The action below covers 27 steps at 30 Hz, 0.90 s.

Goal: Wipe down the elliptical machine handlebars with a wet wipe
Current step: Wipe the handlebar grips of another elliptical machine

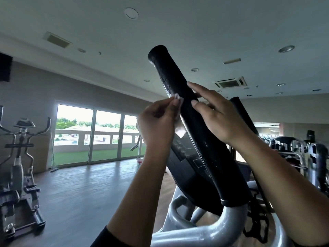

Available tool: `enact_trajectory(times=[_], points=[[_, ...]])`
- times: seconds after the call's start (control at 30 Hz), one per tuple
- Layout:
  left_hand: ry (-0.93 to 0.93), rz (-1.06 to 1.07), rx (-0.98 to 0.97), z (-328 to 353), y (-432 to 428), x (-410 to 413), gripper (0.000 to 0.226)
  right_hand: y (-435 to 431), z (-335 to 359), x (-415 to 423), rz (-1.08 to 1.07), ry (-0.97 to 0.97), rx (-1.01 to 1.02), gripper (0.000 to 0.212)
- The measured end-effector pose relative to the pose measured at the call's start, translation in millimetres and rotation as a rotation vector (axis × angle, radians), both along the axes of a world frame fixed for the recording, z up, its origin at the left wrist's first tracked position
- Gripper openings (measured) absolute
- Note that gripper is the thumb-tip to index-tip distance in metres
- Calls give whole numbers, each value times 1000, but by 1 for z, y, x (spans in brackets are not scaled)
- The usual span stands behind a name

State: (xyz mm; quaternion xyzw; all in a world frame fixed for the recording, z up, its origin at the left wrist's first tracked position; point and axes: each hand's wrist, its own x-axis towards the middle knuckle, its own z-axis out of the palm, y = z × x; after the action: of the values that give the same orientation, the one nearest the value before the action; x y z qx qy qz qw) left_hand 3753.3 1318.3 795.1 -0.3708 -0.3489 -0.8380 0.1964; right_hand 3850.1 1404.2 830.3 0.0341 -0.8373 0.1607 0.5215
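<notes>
Item: black foam handlebar (195,132), tilted, upper end toward 11 o'clock, beaded with wet spots. My left hand (156,129), on its 9 o'clock side, pinches a white wet wipe (178,98) against the foam with thumb and curled fingers. My right hand (222,120), at 3 o'clock, lies open, straight fingers touching the grip — holding nothing. Second elliptical (21,157) — far 9 o'clock.

Both forearms reach up from below. Left hand (156,123) sits left of the black handlebar grip (194,132), fingers curled, pinching a wet wipe (179,100) against the grip's left side. Right hand (220,120) is right of the grip, fingers (199,90) straight, tips touching its surface.
</notes>
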Motion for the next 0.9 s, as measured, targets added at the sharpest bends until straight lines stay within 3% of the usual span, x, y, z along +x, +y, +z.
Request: enact_trajectory(times=[0.13,0.77,0.9], points=[[-78,12,92,26,3,-18,15,0,6,-3,4,-21,11,44],[22,-108,42,23,-2,-23,15,-3,22,-18,-42,11,43,45],[-71,17,90,55,1,-40,9,-4,27,-20,-49,-11,40,46]])
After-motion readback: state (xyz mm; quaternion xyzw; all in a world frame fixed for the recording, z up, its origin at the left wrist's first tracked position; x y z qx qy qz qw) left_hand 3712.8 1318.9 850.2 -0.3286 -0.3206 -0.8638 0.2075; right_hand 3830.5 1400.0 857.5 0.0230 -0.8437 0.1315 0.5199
